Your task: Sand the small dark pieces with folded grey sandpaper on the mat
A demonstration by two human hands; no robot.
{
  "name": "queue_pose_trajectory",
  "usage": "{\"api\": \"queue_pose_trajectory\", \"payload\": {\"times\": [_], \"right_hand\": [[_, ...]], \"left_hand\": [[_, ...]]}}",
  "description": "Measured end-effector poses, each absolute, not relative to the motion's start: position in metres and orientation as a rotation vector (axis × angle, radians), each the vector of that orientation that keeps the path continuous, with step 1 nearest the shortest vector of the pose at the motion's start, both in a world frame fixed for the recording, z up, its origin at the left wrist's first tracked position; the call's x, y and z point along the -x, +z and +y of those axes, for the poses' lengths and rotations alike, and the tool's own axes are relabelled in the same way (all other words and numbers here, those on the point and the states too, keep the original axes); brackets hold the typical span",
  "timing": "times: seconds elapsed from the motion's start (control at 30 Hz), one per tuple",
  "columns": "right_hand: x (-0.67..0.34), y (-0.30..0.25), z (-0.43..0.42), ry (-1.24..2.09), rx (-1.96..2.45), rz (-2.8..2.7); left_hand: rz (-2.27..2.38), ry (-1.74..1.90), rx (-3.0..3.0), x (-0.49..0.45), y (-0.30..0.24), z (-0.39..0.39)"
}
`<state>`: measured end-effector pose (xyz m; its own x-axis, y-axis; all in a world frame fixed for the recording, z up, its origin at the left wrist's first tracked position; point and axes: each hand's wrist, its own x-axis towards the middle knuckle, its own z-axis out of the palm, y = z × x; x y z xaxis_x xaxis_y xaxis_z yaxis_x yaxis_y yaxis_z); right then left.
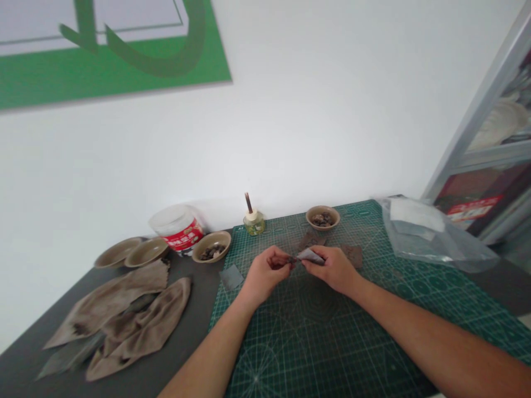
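Note:
Over the middle of the green cutting mat (286,342) my two hands meet. My left hand (265,273) is closed, pinching a small dark lumpy piece (292,260) between thumb and fingers. My right hand (332,268) is closed on a folded grey sheet (310,256) that looks like sandpaper, its end touching or very near the dark piece. Brown squares, one behind the hands (311,240) and one right of them (353,255), lie on the mat. A grey square sheet (231,277) rests at the mat's left edge.
Small bowls, one at the back (322,218) and one at left (211,246), hold dark lumps. A glass bottle (254,222), a red-labelled tub (178,228), two other bowls (118,253), brown cloths (141,326) and a clear plastic bag (431,235) surround the work. A white wall stands behind.

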<state>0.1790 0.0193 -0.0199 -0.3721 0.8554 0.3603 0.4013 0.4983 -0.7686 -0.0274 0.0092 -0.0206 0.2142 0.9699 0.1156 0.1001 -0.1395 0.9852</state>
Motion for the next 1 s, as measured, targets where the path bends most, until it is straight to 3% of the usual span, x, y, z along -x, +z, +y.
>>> {"api": "queue_pose_trajectory", "payload": {"times": [1.0], "right_hand": [[-0.1737, -0.0223, 0.0152, 0.697, 1.049, -2.034]], "left_hand": [[1.120, 1.015, -1.664, 0.0245, -0.0220, 0.0082]]}}
